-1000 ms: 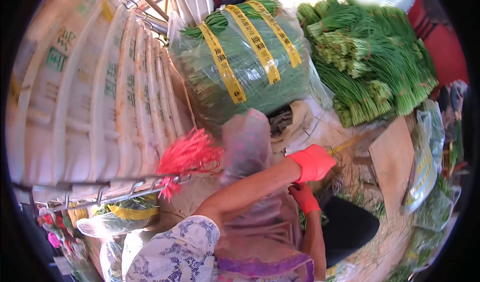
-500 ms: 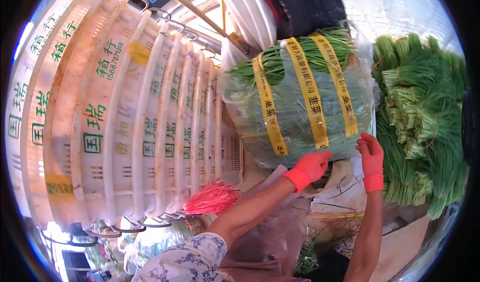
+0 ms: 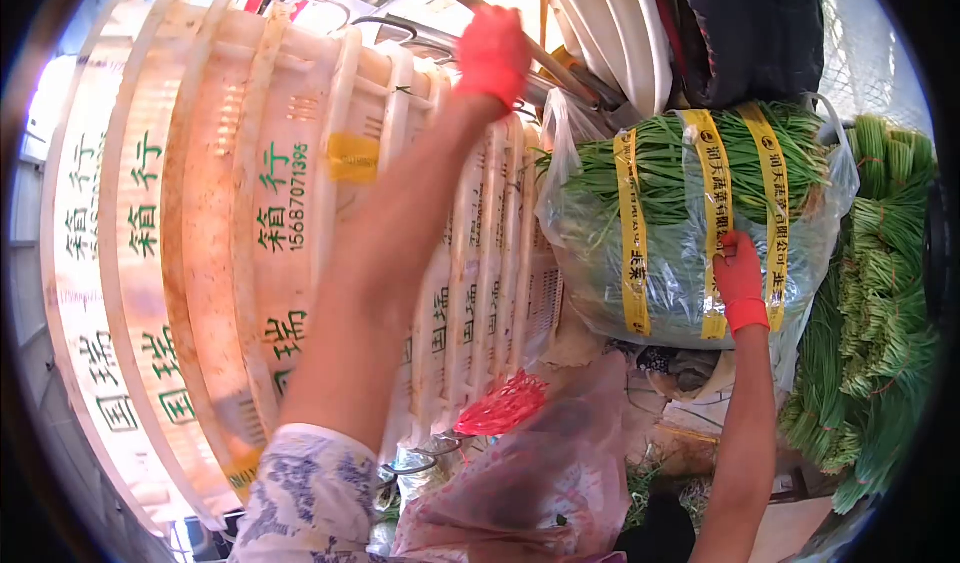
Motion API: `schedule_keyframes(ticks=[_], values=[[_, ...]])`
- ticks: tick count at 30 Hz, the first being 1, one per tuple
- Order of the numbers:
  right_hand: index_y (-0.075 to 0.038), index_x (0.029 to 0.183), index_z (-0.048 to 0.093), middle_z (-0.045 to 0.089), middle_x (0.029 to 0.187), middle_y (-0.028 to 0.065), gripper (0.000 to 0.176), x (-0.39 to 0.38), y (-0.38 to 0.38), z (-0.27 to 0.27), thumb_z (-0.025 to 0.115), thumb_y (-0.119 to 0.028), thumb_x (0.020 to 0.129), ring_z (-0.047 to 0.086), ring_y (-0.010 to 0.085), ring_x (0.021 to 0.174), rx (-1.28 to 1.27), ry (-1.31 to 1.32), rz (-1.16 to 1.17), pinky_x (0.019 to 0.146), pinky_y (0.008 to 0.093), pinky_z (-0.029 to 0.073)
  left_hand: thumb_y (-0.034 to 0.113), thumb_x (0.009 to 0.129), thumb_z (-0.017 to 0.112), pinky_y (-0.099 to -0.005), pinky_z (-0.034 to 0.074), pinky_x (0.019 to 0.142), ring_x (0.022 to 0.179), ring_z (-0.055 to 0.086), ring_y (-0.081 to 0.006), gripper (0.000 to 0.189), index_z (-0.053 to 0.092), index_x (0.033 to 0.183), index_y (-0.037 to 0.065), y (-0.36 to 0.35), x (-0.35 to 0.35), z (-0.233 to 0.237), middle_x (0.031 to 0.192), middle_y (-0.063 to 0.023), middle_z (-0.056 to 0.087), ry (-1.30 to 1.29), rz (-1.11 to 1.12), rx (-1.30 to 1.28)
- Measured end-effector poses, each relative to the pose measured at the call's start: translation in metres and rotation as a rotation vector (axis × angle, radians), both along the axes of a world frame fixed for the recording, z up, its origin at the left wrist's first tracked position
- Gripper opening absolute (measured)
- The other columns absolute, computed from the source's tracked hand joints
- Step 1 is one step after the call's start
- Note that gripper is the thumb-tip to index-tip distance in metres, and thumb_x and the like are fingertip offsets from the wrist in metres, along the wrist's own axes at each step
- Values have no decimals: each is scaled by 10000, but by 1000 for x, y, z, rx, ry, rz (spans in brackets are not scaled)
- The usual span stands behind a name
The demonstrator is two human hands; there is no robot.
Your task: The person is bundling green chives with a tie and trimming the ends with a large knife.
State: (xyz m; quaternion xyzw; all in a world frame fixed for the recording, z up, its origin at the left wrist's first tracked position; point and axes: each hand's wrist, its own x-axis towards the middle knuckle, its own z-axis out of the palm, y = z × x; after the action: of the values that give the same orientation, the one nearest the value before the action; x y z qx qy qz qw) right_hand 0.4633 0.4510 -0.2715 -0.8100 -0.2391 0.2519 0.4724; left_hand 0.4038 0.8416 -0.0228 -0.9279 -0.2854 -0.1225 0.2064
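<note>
A bulging clear plastic bag of garlic chives (image 3: 670, 263) sits before me, banded with yellow printed tape (image 3: 716, 213). Against its front, between two tape bands, my right hand (image 3: 740, 278) in a red glove has its fingers curled closed, fingertips beside the middle band; what they hold, if anything, is hidden. My left hand (image 3: 493, 58), also red-gloved and blurred by motion, is raised at the top near a wooden pole (image 3: 548, 63), overlapping it in this view.
Stacked white plastic crates (image 3: 210, 243) with green lettering fill the left side. Bundled chives (image 3: 880, 293) are piled at the right. A bunch of red plastic strips (image 3: 503, 404) hangs by the crates, above a pinkish plastic sheet (image 3: 530, 473). A dark padded item (image 3: 755, 33) lies behind the bag.
My left hand has swung from the bag's lower edge up and left to the pole. My right hand has moved onto the bag's front. The whole view has shifted.
</note>
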Motion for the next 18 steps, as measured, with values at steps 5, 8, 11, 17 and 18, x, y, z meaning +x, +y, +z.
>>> schedule_keyframes(ticks=[5, 8, 11, 17, 18], values=[[-40, 1012, 522, 575, 971, 99, 318, -2, -4, -2, 640, 34, 726, 586, 236, 834, -9, 74, 3, 755, 348, 497, 135, 791, 546, -419, 541, 749, 876, 685, -339, 242, 713, 956, 78, 107, -2, 83, 925, -194, 701, 750, 240, 50], [-40, 1011, 509, 573, 974, 107, 341, -8, 2, 4, 655, 45, 715, 593, 259, 856, -57, -33, -52, 764, 367, 498, 237, 798, 577, -376, 513, 819, 969, 667, -265, 278, 711, 1003, 104, 173, -8, 75, 1073, -145, 689, 799, 392, -26], [-50, 994, 493, 575, 1003, 132, 377, -11, 5, 10, 695, 48, 691, 601, 319, 919, -160, -10, -58, 792, 413, 495, 324, 766, 642, -416, 474, 841, 983, 622, -274, 367, 697, 1081, 144, 190, 18, 92, 1158, -119, 652, 962, 706, -292], [-52, 998, 490, 570, 991, 145, 373, -13, 4, -1, 676, 59, 694, 594, 354, 920, -175, -62, -69, 786, 431, 489, 289, 716, 723, -471, 466, 910, 1045, 597, -297, 422, 694, 1108, 135, 265, 17, 58, 1181, -139, 638, 898, 719, -372], [-52, 998, 490, 570, 991, 145, 373, -11, 5, 0, 676, 59, 694, 594, 354, 920, -185, -59, -66, 786, 431, 489, 277, 699, 725, -478, 473, 869, 1018, 585, -298, 375, 701, 1042, 127, 257, 20, 59, 1114, -133, 651, 759, 827, -444]])
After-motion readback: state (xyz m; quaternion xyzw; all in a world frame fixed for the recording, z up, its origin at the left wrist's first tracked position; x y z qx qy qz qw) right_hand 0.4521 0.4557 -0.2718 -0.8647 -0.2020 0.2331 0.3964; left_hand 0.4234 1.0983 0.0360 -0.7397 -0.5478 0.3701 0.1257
